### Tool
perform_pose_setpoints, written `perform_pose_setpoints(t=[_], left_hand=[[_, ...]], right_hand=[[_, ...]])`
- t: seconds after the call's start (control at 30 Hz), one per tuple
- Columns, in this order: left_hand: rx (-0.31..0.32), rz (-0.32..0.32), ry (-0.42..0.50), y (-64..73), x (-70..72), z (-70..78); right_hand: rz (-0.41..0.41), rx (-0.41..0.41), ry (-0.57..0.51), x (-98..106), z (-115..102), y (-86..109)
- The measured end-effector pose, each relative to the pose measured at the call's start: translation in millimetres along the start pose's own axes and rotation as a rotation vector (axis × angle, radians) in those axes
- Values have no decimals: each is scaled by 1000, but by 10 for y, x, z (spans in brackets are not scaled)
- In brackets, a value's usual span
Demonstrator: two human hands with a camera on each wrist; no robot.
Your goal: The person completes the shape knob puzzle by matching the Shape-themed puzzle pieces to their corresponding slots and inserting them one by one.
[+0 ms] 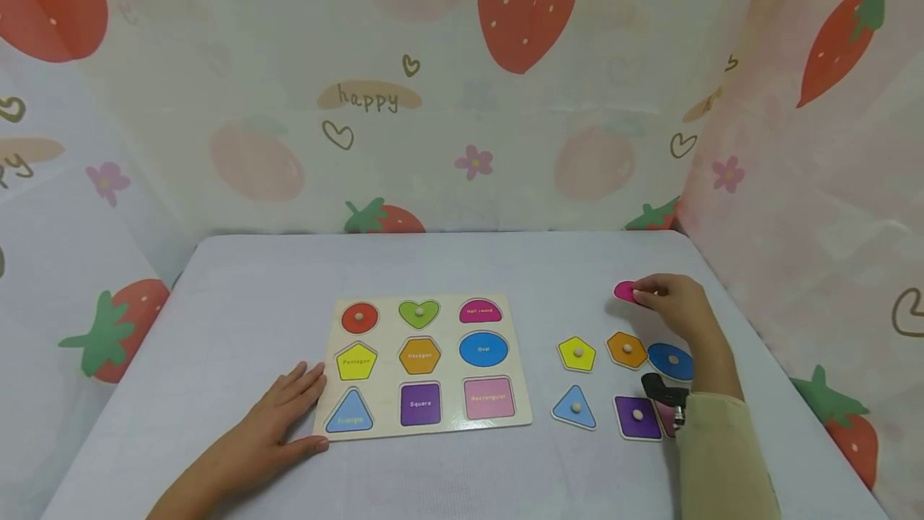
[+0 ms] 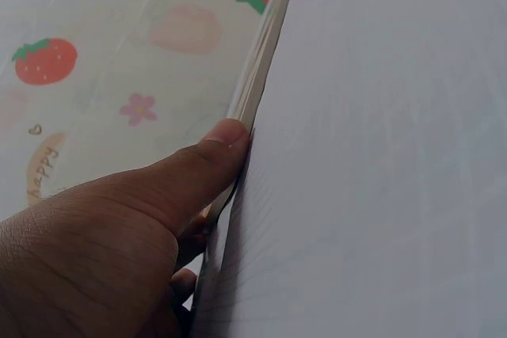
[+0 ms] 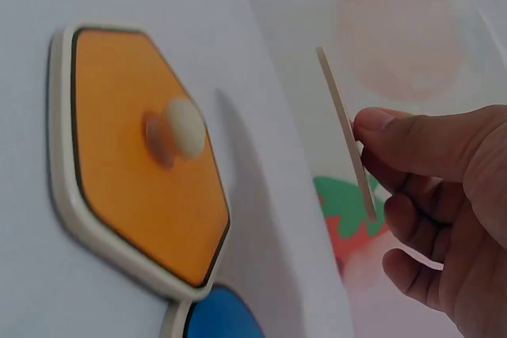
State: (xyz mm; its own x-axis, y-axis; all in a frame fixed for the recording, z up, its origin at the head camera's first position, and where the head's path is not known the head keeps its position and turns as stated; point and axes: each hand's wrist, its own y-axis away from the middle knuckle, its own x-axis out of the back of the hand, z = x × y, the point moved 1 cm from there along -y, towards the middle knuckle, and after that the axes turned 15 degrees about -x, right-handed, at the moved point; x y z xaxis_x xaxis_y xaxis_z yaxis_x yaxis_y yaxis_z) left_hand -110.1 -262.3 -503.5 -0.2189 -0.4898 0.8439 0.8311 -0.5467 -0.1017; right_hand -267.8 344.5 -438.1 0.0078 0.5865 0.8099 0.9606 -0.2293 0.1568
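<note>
A wooden shape puzzle board lies flat on the table. My left hand rests at its left edge, fingers extended and the thumb by the lower left corner; the left wrist view shows the thumb along the board's edge. Out to the far right, my right hand pinches a magenta half-round puzzle piece between thumb and fingers, raised over the table. Seen edge-on in the right wrist view, that piece is a thin strip at the fingertips. On the board, the magenta half-round recess is bare.
Right of the board lie a yellow pentagon, orange hexagon, blue oval, light blue triangle, purple square and a partly hidden pink piece. A red circle and green heart sit in the board.
</note>
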Motion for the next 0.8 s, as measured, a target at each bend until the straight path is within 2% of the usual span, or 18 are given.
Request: perform_pose_setpoints(t=[0.23,0.5,0.8], left_hand=[[30,-6,5,3,6,12],[10,4,18,17,3,10],[42,-17,12,6,1,-19]], right_hand=[[30,41,-9,-62,-230,43],[53,131,-7,-261,-609,157],[25,173,-62,-498,-996,380]])
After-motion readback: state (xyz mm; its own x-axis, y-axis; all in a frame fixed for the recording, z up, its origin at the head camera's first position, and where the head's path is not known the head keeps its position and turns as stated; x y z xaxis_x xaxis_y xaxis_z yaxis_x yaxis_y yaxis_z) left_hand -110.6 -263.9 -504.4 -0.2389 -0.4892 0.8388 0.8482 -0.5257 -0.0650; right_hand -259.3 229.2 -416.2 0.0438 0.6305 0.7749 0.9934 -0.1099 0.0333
